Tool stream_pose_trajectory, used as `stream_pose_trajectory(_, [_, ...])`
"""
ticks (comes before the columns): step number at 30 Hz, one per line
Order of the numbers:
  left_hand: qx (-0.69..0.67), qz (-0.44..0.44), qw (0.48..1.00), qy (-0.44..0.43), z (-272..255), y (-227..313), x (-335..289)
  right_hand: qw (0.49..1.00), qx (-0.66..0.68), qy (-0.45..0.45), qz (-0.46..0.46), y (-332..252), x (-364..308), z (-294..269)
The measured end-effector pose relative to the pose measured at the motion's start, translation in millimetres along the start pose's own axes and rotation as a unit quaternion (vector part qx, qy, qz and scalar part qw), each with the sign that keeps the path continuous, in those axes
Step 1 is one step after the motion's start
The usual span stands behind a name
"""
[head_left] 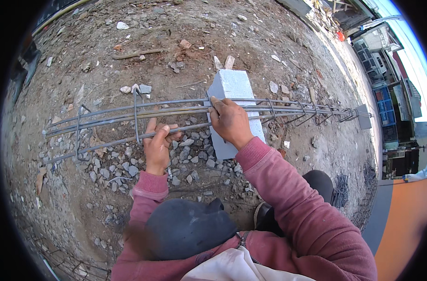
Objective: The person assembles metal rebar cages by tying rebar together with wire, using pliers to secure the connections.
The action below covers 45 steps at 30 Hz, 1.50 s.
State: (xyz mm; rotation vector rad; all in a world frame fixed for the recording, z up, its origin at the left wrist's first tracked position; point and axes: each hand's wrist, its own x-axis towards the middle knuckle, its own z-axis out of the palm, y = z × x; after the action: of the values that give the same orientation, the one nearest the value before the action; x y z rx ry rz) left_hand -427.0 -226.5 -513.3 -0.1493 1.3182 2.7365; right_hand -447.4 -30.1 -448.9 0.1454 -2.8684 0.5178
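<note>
A long rebar cage [105, 117] of several grey steel bars with square stirrups lies across the dirt, resting on a pale grey concrete block [234, 86]. My left hand [157, 143] is closed around the near lower bar, just right of a stirrup [136, 114]. My right hand [230, 121] rests over the bars where they cross the block, its fingers pinching a stirrup or tie at the top bar. Both forearms wear pink sleeves.
Loose grey stones [124, 166] and brick fragments cover the dirt under the cage. A second block [363, 117] supports the cage's far right end. More stirrups [307, 112] are bunched there. My knee in dark trousers [187, 227] is below; an orange surface [405, 220] lies right.
</note>
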Motion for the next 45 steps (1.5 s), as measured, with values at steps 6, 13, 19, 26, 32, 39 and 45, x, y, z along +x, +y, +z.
stream_pose_trajectory(6, [-0.009, -0.012, 1.0, -0.007, 14, 6, -1, 0.975, -0.088, 0.078, 0.19, 121, 33, -88])
stream_pose_trajectory(13, [-0.006, -0.013, 1.0, 0.005, 2, 2, -2, 0.982, -0.069, -0.037, 0.171, 153, 8, -74])
stream_pose_trajectory(19, [-0.003, -0.012, 1.0, 0.0, 6, 7, -2, 0.968, -0.006, -0.097, 0.23, 131, -31, -88])
stream_pose_trajectory(26, [0.006, -0.004, 1.0, -0.002, 0, -2, 0, 0.961, -0.048, -0.192, 0.196, 137, -47, -75])
stream_pose_trajectory(32, [0.019, -0.013, 1.0, 0.011, 15, 9, -6, 0.967, -0.054, -0.121, 0.219, 146, 3, -125])
stream_pose_trajectory(39, [0.01, -0.006, 1.0, 0.014, 2, 3, -1, 0.958, 0.037, -0.155, 0.238, 185, 48, -59])
stream_pose_trajectory(45, [-0.02, -0.02, 1.0, -0.01, 7, 7, -7, 0.944, -0.142, -0.091, 0.283, 182, 66, -40])
